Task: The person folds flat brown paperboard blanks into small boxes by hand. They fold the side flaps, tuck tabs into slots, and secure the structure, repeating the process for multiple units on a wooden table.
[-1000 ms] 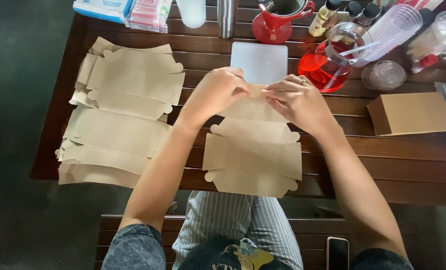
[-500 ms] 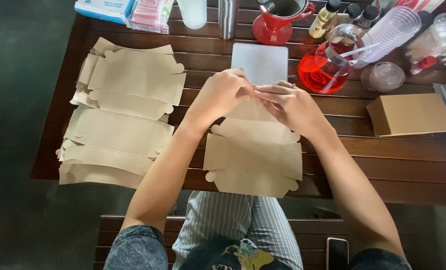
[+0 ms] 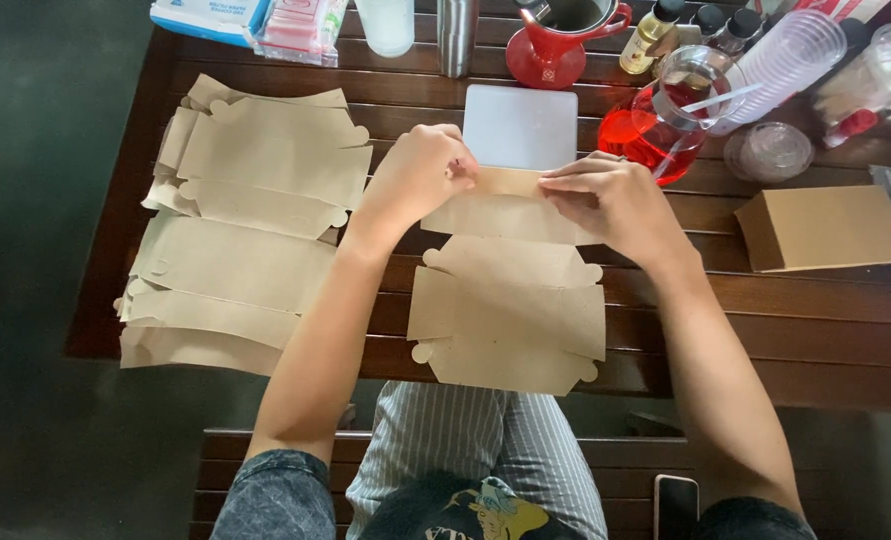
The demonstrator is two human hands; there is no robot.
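We look down on a dark slatted wooden table (image 3: pixel 826 320), where a flat brown cardboard box blank (image 3: pixel 511 320) lies in front of us. Our left hand (image 3: pixel 418 180) curls knuckles-up, fingers pinching the blank's far flap; our right hand (image 3: pixel 611 200) presses fingers together along the same fold. A stack of blanks (image 3: pixel 246 220) sits left.

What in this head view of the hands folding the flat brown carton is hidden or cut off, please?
- Far flap of the flat carton: the fold line is covered by the left hand and right hand.
- White square pad: its near edge sits behind the raised flap.
- Red pitcher: its top is cut off by the picture's upper edge.
- Phone: cut off by the lower edge.
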